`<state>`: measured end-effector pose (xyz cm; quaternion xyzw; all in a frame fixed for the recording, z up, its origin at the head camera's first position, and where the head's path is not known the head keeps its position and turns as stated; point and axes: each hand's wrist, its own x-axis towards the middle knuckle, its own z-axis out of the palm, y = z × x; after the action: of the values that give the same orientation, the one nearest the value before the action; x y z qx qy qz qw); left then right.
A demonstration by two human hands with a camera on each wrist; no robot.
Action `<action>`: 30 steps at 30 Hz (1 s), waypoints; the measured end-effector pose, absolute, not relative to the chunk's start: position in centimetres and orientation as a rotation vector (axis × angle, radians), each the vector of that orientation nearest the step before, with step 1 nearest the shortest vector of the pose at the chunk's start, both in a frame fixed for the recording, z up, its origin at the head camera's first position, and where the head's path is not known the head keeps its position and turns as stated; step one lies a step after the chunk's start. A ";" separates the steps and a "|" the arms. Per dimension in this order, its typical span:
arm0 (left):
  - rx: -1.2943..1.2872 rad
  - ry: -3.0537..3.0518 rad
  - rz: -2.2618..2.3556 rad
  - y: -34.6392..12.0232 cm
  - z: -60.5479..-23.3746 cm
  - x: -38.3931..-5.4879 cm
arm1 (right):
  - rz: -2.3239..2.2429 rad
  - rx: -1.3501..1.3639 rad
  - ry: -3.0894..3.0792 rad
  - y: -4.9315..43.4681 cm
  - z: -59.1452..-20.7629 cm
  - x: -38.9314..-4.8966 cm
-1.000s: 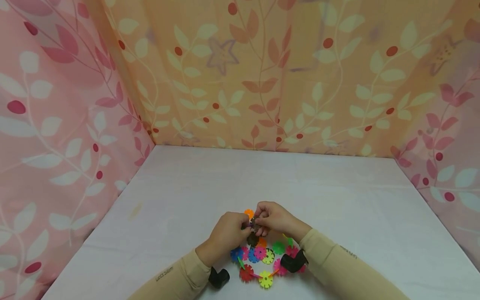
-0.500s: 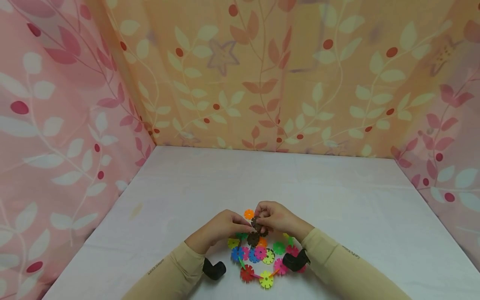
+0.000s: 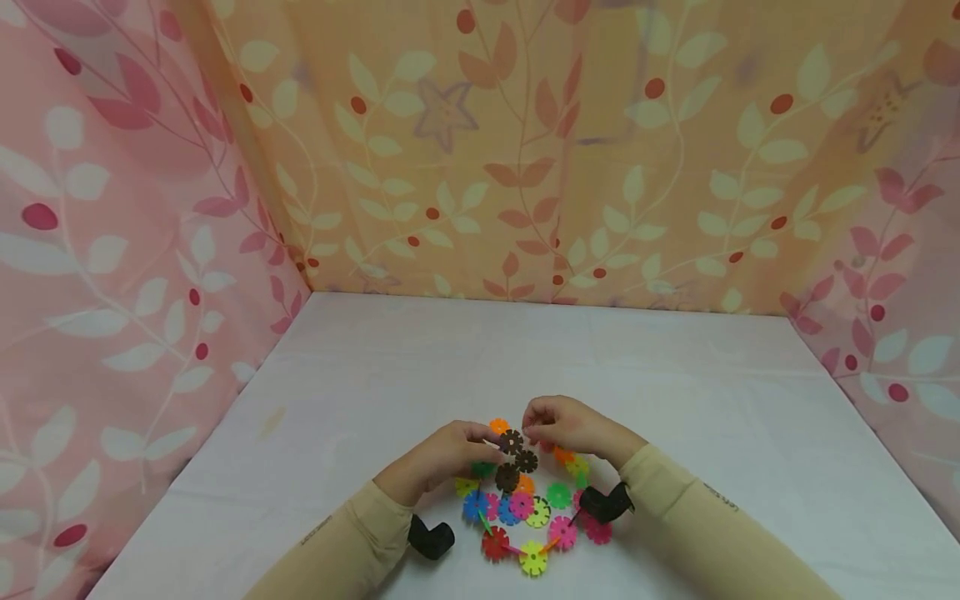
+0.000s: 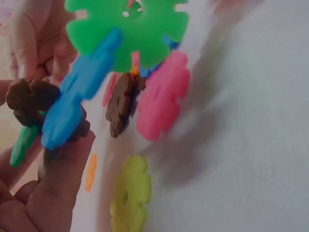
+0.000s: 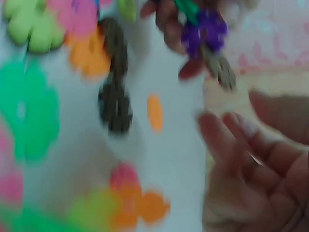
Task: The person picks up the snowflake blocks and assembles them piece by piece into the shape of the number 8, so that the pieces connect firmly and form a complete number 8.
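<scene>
Notched plastic snowflake discs, joined in a colourful chain, lie before me. My left hand (image 3: pixel 444 457) pinches the chain at its far left; in the right wrist view a purple disc (image 5: pixel 205 36) and a brown disc (image 5: pixel 222 75) stick out from those fingers. In the left wrist view a blue disc (image 4: pixel 77 92) and a brown disc (image 4: pixel 31 99) are at the fingertips. My right hand (image 3: pixel 566 427) is just right of the upper brown disc (image 3: pixel 512 442), apart from it, fingers loosely bent and holding nothing. Two more brown discs lie below, one of them the lower brown disc (image 3: pixel 507 478).
Inside the ring lie a pink disc (image 3: pixel 521 505), a green disc (image 3: pixel 558 496) and several others. An orange disc (image 3: pixel 498 426) lies beyond the left fingertips. Black wrist mounts (image 3: pixel 431 538) hang under both sleeves. Patterned curtains (image 3: pixel 480 150) border the white table (image 3: pixel 360 367).
My right hand has let go of the brown disc and moved right and slightly away. The left hand first drew back its fingers, then took hold near the purple disc, baring the brown discs.
</scene>
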<state>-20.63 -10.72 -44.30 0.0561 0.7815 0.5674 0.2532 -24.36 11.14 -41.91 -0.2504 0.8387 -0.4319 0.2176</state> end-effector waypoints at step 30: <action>0.086 2.070 1.620 -9.7 -44.9 -21.6 | -0.658 -0.517 2.691 12.5 -43.5 -23.8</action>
<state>-21.57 -9.70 -44.95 0.0317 0.7614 0.5961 0.2529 -23.78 12.48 -43.55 -0.1809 0.9425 -0.2305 0.1609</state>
